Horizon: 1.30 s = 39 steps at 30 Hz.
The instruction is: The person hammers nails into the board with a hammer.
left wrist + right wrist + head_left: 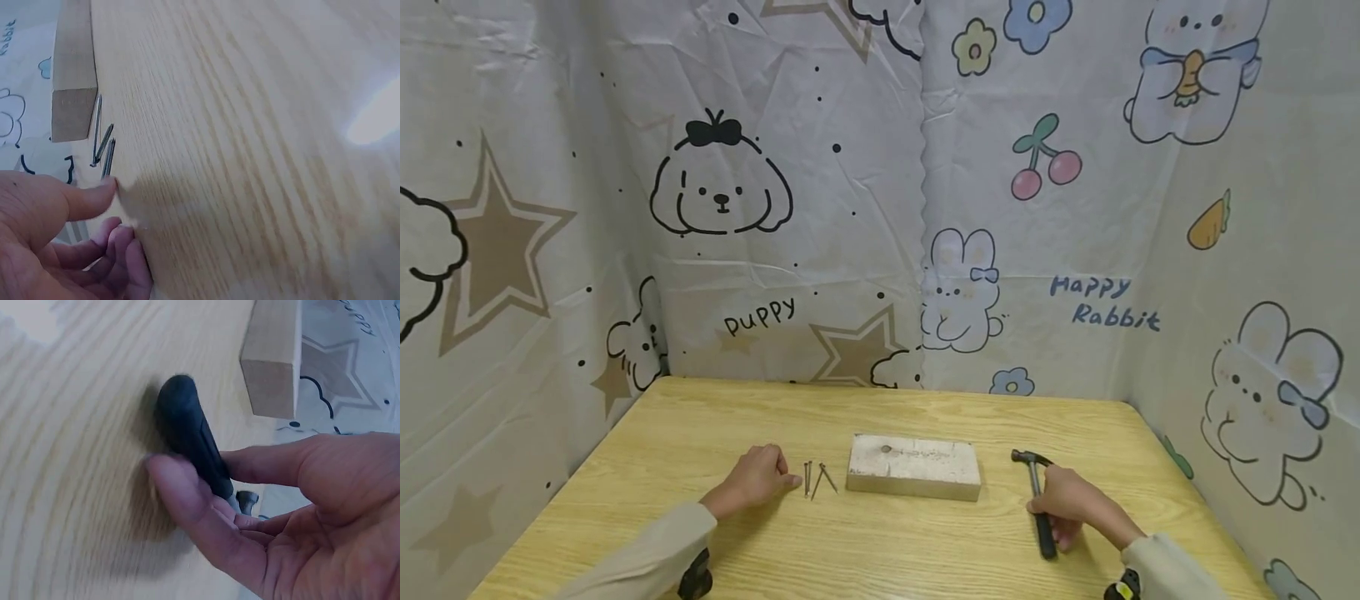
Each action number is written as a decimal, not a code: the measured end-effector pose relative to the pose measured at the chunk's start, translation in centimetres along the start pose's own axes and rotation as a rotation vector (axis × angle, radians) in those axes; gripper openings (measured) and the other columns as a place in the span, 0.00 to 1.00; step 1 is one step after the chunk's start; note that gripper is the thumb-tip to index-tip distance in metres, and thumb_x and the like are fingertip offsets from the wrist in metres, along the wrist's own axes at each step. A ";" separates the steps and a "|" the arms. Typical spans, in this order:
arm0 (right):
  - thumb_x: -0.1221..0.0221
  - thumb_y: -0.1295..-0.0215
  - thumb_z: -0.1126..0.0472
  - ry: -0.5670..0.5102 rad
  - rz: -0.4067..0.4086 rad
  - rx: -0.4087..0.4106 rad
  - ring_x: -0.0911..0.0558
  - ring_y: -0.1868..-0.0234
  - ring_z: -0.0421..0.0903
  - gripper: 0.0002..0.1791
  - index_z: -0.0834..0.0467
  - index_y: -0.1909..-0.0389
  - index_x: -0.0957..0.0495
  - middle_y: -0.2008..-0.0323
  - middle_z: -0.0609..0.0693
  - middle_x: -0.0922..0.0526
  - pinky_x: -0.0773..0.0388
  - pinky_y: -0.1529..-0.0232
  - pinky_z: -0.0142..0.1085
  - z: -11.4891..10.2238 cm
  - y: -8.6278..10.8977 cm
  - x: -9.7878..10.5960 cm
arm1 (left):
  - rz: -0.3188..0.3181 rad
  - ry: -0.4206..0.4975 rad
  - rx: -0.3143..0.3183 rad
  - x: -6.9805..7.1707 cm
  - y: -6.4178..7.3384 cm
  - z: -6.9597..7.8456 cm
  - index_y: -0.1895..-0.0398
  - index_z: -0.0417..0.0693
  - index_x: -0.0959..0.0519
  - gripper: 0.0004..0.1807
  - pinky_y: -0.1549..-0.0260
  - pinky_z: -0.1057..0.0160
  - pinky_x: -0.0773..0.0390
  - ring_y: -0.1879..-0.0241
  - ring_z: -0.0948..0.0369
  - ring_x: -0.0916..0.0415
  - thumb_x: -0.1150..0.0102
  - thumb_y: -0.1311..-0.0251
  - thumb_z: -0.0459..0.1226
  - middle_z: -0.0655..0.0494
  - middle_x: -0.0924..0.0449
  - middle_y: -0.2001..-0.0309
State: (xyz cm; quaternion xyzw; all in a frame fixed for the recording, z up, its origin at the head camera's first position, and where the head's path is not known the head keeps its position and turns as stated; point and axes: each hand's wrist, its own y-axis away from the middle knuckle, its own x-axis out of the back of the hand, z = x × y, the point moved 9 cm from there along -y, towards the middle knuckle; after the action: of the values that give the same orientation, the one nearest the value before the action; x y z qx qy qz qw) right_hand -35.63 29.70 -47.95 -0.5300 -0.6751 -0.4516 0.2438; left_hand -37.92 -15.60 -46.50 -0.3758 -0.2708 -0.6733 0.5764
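Black-handled metal claw hammer (1044,533) sits at the lower right of the head view, its long axis running nearly up and down the frame, head toward the top and handle end toward the bottom. The right hand (1072,502) is the nearer one, coming from the hammer's right with the thumb on the handle's left side and the fingers curled around it, so it grips the handle. Whether the hammer rests fully on the pale yellow wooden counter (925,542) cannot be told. The left hand (756,479), lower left of centre, holds nothing, thumb apart from loosely bent fingers, just beside slim grey metal nails (817,483). A pale rectangular wooden block (913,467) lies between nails and hammer.
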 end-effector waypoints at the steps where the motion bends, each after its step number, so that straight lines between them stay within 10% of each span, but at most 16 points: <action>1: 0.34 0.34 0.65 -0.018 0.005 0.003 0.17 0.87 0.43 0.16 0.65 0.81 0.23 0.87 0.54 0.18 0.17 0.81 0.34 0.1 -0.1 0.1 | -0.007 0.010 0.007 0.0 0.0 0.0 0.77 0.43 0.26 0.17 0.77 0.65 0.33 0.78 0.62 0.34 0.27 0.37 0.36 0.57 0.28 0.78; 7: 0.42 0.27 0.66 -0.372 -0.146 0.057 0.15 0.81 0.43 0.13 0.70 0.72 0.22 0.79 0.56 0.15 0.13 0.74 0.38 1.5 -0.6 -0.4 | -0.065 0.135 0.066 -0.3 -0.4 0.0 0.92 0.52 0.36 0.31 0.85 0.70 0.49 0.88 0.67 0.50 0.34 0.29 0.40 0.65 0.43 0.91; 13: 0.47 0.19 0.61 -0.595 -0.292 0.089 0.16 0.74 0.40 0.13 0.68 0.61 0.23 0.72 0.51 0.16 0.14 0.68 0.35 2.2 -1.0 -1.1 | -0.027 0.057 0.062 -1.4 -0.9 0.5 0.91 0.52 0.29 0.27 0.86 0.71 0.51 0.88 0.68 0.47 0.29 0.35 0.41 0.66 0.36 0.91; 27: 0.51 0.16 0.56 -0.702 -0.384 0.099 0.18 0.71 0.36 0.17 0.65 0.56 0.18 0.68 0.45 0.15 0.17 0.66 0.30 2.2 -2.1 -1.9 | -0.150 0.261 0.217 -1.4 -1.7 -0.1 0.91 0.48 0.31 0.23 0.85 0.68 0.28 0.88 0.63 0.36 0.37 0.42 0.25 0.56 0.32 0.90; 39: 0.52 0.15 0.60 -0.814 -0.617 0.193 0.15 0.61 0.38 0.14 0.64 0.47 0.21 0.60 0.48 0.15 0.15 0.57 0.32 1.6 -1.3 -2.5 | -0.196 0.469 0.299 -1.5 -1.4 -1.4 0.65 0.33 0.19 0.02 0.75 0.63 0.15 0.77 0.61 0.22 0.37 0.33 0.26 0.46 0.16 0.71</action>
State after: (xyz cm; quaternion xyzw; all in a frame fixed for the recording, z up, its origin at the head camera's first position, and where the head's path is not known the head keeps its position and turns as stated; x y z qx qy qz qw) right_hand -35.83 29.83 -51.23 -0.4140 -0.8787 -0.1952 -0.1353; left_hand -39.52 -15.60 -48.44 -0.0928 -0.2615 -0.7469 0.6044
